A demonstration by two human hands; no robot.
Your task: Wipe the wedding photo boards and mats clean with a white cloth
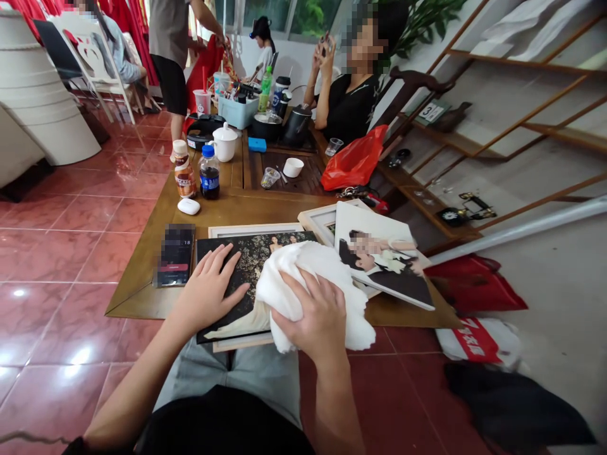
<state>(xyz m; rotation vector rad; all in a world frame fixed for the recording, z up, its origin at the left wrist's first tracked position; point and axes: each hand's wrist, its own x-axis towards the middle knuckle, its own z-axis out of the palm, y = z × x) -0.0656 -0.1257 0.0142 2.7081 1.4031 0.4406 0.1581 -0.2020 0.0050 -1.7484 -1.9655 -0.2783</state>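
Observation:
My left hand lies flat on a dark photo panel, fingers spread and holding nothing. The panel sits in a pale wooden picture frame at the table's near edge. My right hand is closed on a crumpled white cloth, pressing it against the panel's right part. The cloth hides that part of the photo. Just right of it, a glossy wedding photo board rests tilted on another pale frame. A phone lies left of my left hand.
The low wooden table holds bottles, cups, a white teapot and a tea tray. Seated and standing people are beyond it. A red bag lies at its far right, with shelves and a pale pole to the right. Red tiles surround it.

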